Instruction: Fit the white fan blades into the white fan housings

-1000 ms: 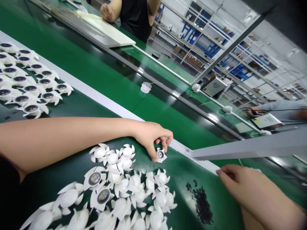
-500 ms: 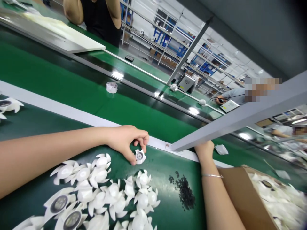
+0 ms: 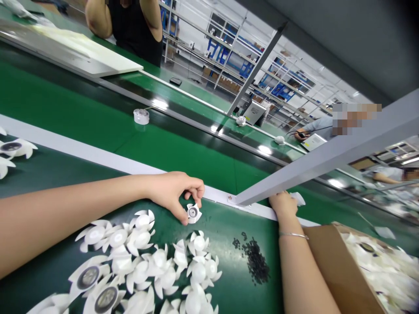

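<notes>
My left hand (image 3: pixel 178 192) holds a small white fan wheel (image 3: pixel 193 213) by its edge between thumb and fingers, its round hub facing up. Many white fan wheels (image 3: pixel 140 240) lie on the green table (image 3: pixel 235 261) below that hand. A pile of small black parts (image 3: pixel 257 261) sits to their right. My right hand (image 3: pixel 284 205) reaches over the white rail beside the grey post, at a white piece (image 3: pixel 298 199) on the belt; its fingers are mostly hidden behind the post.
The green belt (image 3: pixel 98 122) runs beyond the rail with a clear round part (image 3: pixel 141 116) on it. A slanted grey post (image 3: pixel 310 161) rises from the rail. A cardboard box (image 3: pixel 321 257) of white parts stands at right. People sit across the line.
The clear round part has moved left along the belt. The white piece has come leftward to my right hand, which has shifted slightly right. My left hand still holds the fan wheel.
</notes>
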Tool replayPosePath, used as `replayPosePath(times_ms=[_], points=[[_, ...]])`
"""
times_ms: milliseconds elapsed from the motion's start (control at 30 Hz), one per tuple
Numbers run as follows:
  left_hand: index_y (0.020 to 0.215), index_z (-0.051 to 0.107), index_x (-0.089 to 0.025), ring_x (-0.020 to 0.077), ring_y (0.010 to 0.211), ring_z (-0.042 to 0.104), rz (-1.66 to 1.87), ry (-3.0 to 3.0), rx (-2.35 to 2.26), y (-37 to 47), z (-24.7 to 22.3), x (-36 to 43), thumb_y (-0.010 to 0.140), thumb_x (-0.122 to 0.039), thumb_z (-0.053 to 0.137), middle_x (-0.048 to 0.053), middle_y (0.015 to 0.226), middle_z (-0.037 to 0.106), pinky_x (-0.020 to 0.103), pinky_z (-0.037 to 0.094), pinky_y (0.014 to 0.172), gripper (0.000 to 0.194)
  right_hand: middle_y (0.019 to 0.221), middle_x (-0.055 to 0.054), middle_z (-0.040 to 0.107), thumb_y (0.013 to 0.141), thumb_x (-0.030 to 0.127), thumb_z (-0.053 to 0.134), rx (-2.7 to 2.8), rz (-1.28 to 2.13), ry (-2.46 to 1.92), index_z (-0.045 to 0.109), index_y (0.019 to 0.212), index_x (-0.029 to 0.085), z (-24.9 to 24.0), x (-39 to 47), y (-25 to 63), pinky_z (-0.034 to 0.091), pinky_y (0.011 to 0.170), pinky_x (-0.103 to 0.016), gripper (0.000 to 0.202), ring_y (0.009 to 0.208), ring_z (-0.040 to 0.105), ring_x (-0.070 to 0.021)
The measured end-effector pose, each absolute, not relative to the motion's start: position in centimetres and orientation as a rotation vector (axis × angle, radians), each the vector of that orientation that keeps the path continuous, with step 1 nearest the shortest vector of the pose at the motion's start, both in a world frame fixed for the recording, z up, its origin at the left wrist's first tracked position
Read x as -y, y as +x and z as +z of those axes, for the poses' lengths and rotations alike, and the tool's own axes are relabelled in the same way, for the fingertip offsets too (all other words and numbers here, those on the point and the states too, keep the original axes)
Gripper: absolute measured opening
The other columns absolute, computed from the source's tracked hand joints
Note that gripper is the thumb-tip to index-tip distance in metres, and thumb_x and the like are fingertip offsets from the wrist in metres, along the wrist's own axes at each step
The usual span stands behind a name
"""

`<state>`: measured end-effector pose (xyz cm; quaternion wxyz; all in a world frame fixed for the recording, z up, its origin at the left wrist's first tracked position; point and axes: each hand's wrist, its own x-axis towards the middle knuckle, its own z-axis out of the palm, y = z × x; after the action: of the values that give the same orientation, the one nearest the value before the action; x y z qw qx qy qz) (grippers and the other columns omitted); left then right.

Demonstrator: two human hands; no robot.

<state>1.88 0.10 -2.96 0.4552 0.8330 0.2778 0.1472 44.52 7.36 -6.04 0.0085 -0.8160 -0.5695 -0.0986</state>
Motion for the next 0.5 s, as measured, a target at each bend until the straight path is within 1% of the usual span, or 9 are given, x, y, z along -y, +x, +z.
replayPosePath(times_ms=[100,167,267,400,500], points=[[0.099,0.053,-0.025,0.0127,0.086,0.058,0.369,2.046,-0.678,1.9,-3.0,-0.1,0.057,-0.034,0.090,-0.006,0.110,0.073,0.022,0.042,0.074,0.056,0.116,-0.021,0.068,0.093,0.030,0.040,1.706,-0.231,-2.598,0.072,0.117,0.012,-5.7,-7.3,44.4,0.048,0.088,-0.041,0.044,0.105,0.063,-0.0328],[0.099,0.053,-0.025,0.0129,0.086,0.059,0.373,2.049,-0.671,1.8,-3.1,-0.1,0.057,-0.034,0.090,-0.005,0.109,0.073,0.022,0.042,0.073,0.057,0.114,-0.023,0.068,0.094,0.032,0.040,1.663,-0.208,-2.613,0.072,0.115,0.010,-5.4,-7.2,44.3,0.049,0.084,-0.040,0.044,0.103,0.064,-0.0334],[0.100,0.054,-0.025,0.0132,0.086,0.059,0.384,2.056,-0.664,1.8,-3.2,-0.1,0.057,-0.034,0.090,-0.004,0.109,0.074,0.023,0.041,0.072,0.057,0.113,-0.025,0.067,0.095,0.034,0.039,1.623,-0.178,-2.619,0.068,0.122,0.010,-5.1,-7.3,43.9,0.050,0.080,-0.040,0.046,0.100,0.066,-0.0334],[0.099,0.054,-0.025,0.0128,0.084,0.058,0.380,2.066,-0.663,1.8,-3.0,-0.1,0.057,-0.035,0.090,-0.005,0.109,0.074,0.023,0.041,0.072,0.056,0.105,-0.026,0.068,0.096,0.039,0.041,1.614,-0.126,-2.611,0.062,0.127,0.008,-5.1,-7.5,43.3,0.051,0.073,-0.041,0.049,0.090,0.068,-0.0327],[0.100,0.054,-0.025,0.0130,0.083,0.057,0.369,2.063,-0.669,1.8,-2.9,0.0,0.057,-0.034,0.090,-0.005,0.109,0.074,0.023,0.041,0.072,0.056,0.101,-0.024,0.068,0.094,0.036,0.045,1.649,-0.148,-2.549,0.059,0.128,0.008,-4.8,-7.3,42.9,0.051,0.075,-0.041,0.046,0.087,0.068,-0.0311]])
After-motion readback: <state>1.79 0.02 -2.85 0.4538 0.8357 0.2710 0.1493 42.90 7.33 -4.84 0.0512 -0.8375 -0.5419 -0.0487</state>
